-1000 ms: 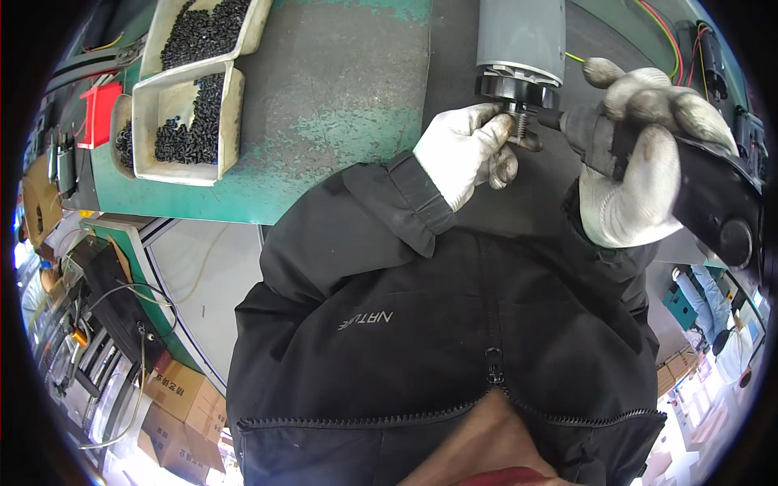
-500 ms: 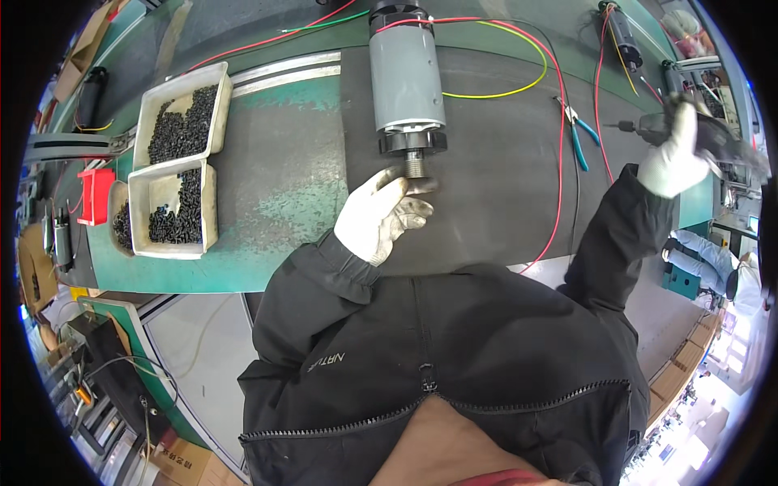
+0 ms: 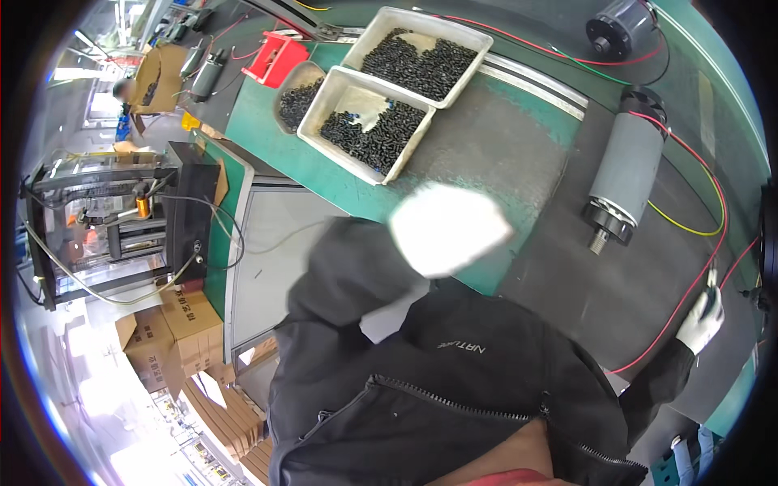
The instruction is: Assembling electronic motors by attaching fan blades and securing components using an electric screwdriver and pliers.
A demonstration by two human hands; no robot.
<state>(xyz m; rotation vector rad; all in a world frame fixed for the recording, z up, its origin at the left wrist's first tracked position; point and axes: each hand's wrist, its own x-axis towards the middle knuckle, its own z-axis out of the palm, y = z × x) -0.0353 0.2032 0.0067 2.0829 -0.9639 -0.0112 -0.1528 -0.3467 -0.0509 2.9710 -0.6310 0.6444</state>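
Note:
My left hand [image 3: 450, 231], in a white glove, is over the table's near edge, below the bins of black parts. It is smeared by motion, so its fingers cannot be made out. Far to the right, my gloved right hand [image 3: 700, 322] is closed around what look like pliers [image 3: 712, 279]; only the metal tip shows and the handles are hidden. Left of that hand and farther back lies a grey cylindrical motor [image 3: 628, 166], its threaded shaft [image 3: 599, 241] bare and pointing toward me.
Two white bins [image 3: 393, 174] [image 3: 484, 49] and a smaller tub [image 3: 279, 113] hold small black parts. A red bin [image 3: 271, 61] stands beside them. Red wire [image 3: 677, 328] and yellow-green wire [image 3: 689, 229] trail across the table. Another motor [image 3: 620, 31] lies at the back.
The view has swung left. My left hand has left the motor's shaft and moved toward the bins. My right hand no longer holds the power drill and has come down to the pliers.

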